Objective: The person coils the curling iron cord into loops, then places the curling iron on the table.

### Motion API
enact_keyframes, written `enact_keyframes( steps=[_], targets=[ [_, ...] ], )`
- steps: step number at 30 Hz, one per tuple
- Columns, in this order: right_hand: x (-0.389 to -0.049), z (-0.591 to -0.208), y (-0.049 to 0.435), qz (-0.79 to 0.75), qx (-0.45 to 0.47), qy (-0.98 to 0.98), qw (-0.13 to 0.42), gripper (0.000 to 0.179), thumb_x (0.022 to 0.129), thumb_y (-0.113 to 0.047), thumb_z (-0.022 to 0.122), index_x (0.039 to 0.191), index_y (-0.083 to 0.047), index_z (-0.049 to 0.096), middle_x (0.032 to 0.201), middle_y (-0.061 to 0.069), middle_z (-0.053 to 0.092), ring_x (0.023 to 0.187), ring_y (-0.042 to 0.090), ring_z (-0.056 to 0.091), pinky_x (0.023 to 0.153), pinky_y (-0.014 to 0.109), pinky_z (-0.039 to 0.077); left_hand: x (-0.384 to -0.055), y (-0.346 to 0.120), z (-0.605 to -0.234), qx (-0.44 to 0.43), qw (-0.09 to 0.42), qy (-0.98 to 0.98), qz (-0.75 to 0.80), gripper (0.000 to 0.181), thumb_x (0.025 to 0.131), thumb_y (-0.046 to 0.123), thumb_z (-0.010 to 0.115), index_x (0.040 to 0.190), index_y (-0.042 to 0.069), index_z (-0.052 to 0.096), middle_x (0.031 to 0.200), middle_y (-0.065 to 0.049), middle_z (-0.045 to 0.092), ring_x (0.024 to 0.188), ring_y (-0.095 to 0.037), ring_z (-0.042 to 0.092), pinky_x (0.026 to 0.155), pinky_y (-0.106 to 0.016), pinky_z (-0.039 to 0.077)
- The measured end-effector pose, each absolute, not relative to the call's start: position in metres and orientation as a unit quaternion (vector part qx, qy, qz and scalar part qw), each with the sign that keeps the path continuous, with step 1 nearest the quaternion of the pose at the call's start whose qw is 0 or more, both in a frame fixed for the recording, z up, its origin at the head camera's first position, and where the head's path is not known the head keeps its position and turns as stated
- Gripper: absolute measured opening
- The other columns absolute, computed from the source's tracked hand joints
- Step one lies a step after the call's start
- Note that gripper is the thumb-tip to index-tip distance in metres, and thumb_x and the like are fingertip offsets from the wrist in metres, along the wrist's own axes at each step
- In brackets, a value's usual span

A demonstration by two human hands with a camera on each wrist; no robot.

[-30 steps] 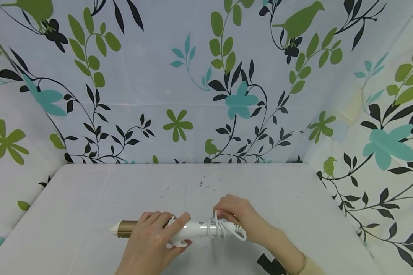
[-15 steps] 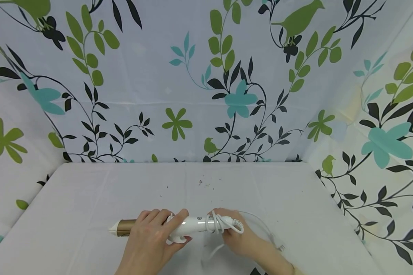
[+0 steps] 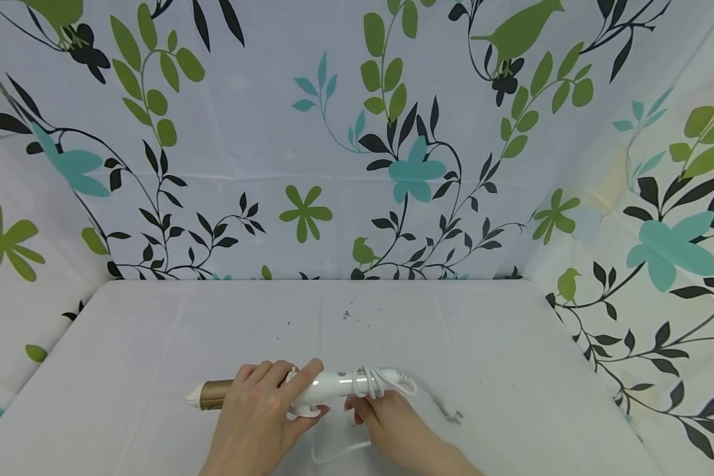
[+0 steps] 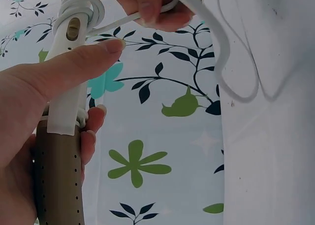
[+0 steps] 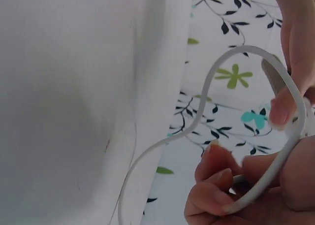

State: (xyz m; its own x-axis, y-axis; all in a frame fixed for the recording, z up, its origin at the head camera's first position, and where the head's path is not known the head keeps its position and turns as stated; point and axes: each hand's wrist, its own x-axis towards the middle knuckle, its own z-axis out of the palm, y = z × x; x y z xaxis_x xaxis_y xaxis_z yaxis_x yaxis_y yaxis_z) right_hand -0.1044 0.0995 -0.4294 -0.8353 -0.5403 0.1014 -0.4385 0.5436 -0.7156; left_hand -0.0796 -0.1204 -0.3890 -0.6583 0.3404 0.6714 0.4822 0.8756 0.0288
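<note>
A curling iron (image 3: 333, 385) with a white handle and gold-brown barrel (image 3: 214, 395) is held level above the table, tip to the left. My left hand (image 3: 258, 410) grips it around the join of barrel and handle; in the left wrist view the thumb stretches along the handle. Several turns of white power cord (image 3: 371, 382) wrap the handle's right end. Below that end, my right hand (image 3: 401, 430) holds the cord between curled fingers. A slack loop of the cord (image 5: 246, 48) arches over the hand in the right wrist view. The plug (image 3: 454, 416) hangs out to the right.
A white-covered table (image 3: 155, 344) lies beneath both hands, with small dark specks (image 3: 346, 316) toward its back. Patterned cloth walls (image 3: 244, 132) with leaves, birds and flowers rise at the back and both sides.
My right hand has passed from the far side of the handle's end to below it, drawing the cord around. The plug end has come into view at the right. My left hand keeps its grip.
</note>
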Motion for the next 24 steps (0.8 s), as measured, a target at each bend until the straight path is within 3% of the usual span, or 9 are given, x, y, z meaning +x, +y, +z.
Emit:
enact_keyframes(
  steps=[8, 15, 22, 24],
  targets=[
    [-0.088, -0.437, 0.085, -0.314, -0.306, 0.896, 0.076, 0.011, 0.101, -0.011, 0.057, 0.097, -0.008, 0.067, 0.097, -0.002, 0.071, 0.084, -0.002, 0.061, 0.073, 0.018, 0.052, -0.078, -0.122, -0.389, -0.212, 0.331, -0.915, -0.088, 0.068, 0.051, 0.041, 0.096, 0.112, 0.025, 0.069, 0.080, 0.004, 0.065, 0.071, -0.017, 0.062, 0.067, -0.037, 0.049],
    [-0.076, -0.433, 0.082, -0.221, -0.303, 0.924, 0.070, 0.003, 0.093, -0.012, 0.068, 0.093, -0.009, 0.070, 0.077, -0.010, 0.061, 0.064, -0.004, 0.050, 0.059, 0.012, 0.044, -0.079, -0.122, -0.392, -0.204, 0.328, -0.918, -0.086, 0.071, 0.048, 0.038, 0.097, 0.112, 0.024, 0.070, 0.080, 0.003, 0.064, 0.071, -0.018, 0.062, 0.068, -0.037, 0.048],
    [-0.068, -0.424, 0.086, -0.162, -0.364, 0.916, 0.049, 0.053, 0.090, -0.055, 0.065, 0.094, -0.002, 0.070, 0.070, -0.007, 0.054, 0.056, -0.005, 0.040, 0.051, 0.009, 0.037, -0.079, -0.120, -0.394, -0.188, 0.314, -0.927, -0.085, 0.070, 0.048, 0.035, 0.097, 0.112, 0.023, 0.071, 0.078, 0.002, 0.063, 0.071, -0.018, 0.061, 0.069, -0.037, 0.046],
    [-0.065, -0.424, 0.085, -0.166, -0.368, 0.913, 0.057, 0.043, 0.094, -0.047, 0.064, 0.093, -0.003, 0.067, 0.070, -0.010, 0.049, 0.054, -0.006, 0.036, 0.049, 0.008, 0.035, -0.079, -0.119, -0.394, -0.179, 0.303, -0.932, -0.085, 0.071, 0.049, 0.035, 0.097, 0.113, 0.023, 0.071, 0.079, 0.001, 0.063, 0.073, -0.019, 0.061, 0.070, -0.038, 0.046]
  ],
)
